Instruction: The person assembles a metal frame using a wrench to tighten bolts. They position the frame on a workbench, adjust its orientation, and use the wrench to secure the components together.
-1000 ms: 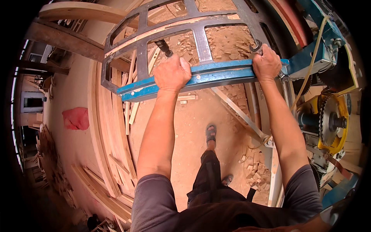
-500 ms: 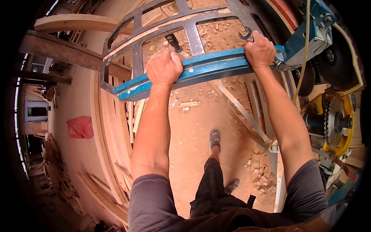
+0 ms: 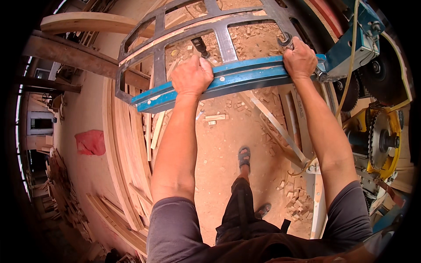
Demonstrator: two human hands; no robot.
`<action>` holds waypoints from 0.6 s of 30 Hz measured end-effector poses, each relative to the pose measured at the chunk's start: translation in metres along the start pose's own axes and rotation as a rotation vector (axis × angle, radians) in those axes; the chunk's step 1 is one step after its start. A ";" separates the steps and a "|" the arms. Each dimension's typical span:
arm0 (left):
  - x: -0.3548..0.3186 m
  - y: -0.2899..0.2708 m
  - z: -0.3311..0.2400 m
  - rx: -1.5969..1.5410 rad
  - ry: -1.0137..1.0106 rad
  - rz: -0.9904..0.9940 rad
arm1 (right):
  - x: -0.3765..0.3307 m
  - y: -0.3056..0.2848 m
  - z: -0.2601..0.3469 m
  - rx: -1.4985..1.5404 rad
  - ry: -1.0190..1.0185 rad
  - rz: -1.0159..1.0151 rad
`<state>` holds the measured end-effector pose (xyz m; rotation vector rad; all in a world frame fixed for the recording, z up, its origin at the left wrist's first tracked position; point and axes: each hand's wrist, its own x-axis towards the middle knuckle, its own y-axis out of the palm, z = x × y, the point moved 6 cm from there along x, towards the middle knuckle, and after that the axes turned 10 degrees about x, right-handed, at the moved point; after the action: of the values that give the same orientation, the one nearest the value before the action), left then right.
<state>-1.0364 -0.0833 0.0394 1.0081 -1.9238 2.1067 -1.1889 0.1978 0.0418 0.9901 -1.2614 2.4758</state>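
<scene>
Nearest below, sandalled feet [image 3: 244, 156] are standing on the sawdust floor [image 3: 219, 144]. Farther out, the left hand [image 3: 191, 75] and right hand [image 3: 300, 58] are both curling tightly over the blue rail [image 3: 245, 78], whose long axis is running left to right. Beyond lies the grey metal frame [image 3: 221, 37]; saw blades [image 3: 380, 140] are sitting right.
</scene>
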 end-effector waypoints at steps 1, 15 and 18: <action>0.000 0.000 0.001 0.003 0.002 0.000 | 0.000 0.000 0.001 0.004 -0.006 -0.003; -0.003 0.002 0.000 0.010 0.004 -0.014 | -0.004 0.004 -0.001 -0.025 0.005 0.001; -0.005 0.004 0.002 0.015 0.005 -0.018 | -0.005 0.005 -0.001 -0.026 -0.003 -0.002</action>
<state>-1.0342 -0.0841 0.0336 1.0176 -1.8918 2.1154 -1.1881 0.1957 0.0350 0.9885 -1.2895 2.4511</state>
